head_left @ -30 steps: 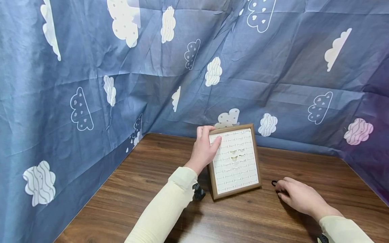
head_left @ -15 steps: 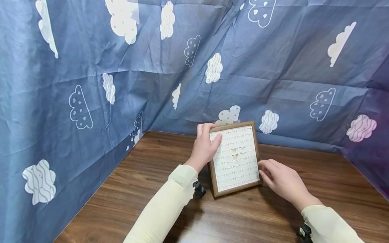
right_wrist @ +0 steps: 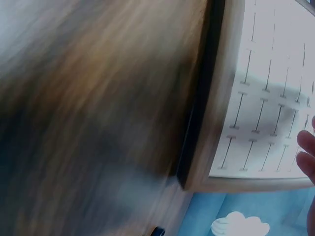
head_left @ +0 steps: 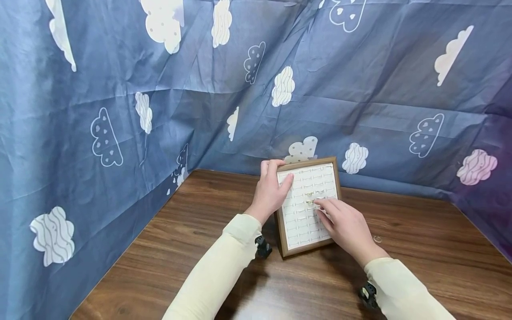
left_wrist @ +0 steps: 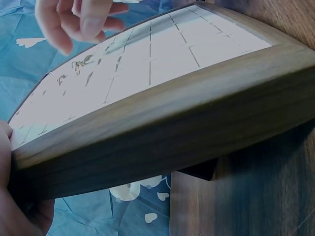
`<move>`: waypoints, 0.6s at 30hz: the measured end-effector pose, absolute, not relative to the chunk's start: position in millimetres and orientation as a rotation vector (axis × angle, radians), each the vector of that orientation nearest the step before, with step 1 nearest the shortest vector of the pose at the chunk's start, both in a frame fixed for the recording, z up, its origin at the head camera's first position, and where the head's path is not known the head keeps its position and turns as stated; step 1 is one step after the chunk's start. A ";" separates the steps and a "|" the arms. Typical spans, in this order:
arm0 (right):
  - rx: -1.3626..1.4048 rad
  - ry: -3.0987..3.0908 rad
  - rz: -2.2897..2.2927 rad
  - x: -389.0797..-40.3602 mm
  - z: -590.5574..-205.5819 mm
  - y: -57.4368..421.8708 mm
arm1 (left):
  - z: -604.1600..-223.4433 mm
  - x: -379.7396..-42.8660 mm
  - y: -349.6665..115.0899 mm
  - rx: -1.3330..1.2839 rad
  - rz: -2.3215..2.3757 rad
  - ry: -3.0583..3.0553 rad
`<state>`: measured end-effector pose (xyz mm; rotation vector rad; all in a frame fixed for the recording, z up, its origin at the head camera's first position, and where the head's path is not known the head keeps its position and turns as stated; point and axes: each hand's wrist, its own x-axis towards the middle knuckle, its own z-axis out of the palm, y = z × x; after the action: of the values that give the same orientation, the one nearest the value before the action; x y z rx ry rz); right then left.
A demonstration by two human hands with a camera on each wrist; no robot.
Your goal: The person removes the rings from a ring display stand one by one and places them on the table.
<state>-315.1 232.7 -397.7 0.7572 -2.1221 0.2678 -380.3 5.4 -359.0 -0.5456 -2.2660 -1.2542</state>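
Observation:
My left hand (head_left: 270, 193) grips the upper left corner of a wooden-framed ring display board (head_left: 338, 175), thumb over its white front and fingers behind the top edge. The board leans upright on the table, its white pad crossed by rows of short slits. A few gold-coloured rings (head_left: 310, 194) sit in slits near the middle. My right hand (head_left: 348, 224) is in front of the board's right half, index fingertip right beside a lower gold-coloured ring (head_left: 310, 202). In the left wrist view the right fingers (left_wrist: 93, 24) are loosely bent and spread, with nothing visible between them.
A small pale ring (head_left: 377, 239) lies on the brown wood-grain table (head_left: 180, 266), right of my right wrist. A dark object (right_wrist: 157, 231) shows on the table in the right wrist view. Behind stands a blue cloud-patterned cloth (head_left: 224, 84).
My right hand has moved left and up from the table beside a small black loop, past the board's right edge, to its front. My left hand keeps its grip on the corner.

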 end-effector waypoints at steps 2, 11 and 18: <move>0.747 -2.110 0.258 -317.5 -396.9 228.3 | -358.5 -380.4 5.2 -0.546 -1.252 -2.268; 0.670 -2.127 0.245 -324.6 -394.9 217.8 | -359.0 -382.0 5.9 -0.553 -1.250 -2.271; 0.683 -2.174 0.243 -327.4 -390.2 216.0 | -359.2 -381.2 5.6 -0.549 -1.246 -2.269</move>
<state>-327.4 216.0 -390.2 0.6832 -2.1738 0.2432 -381.2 5.6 -359.2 -0.5489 -2.2694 -1.2461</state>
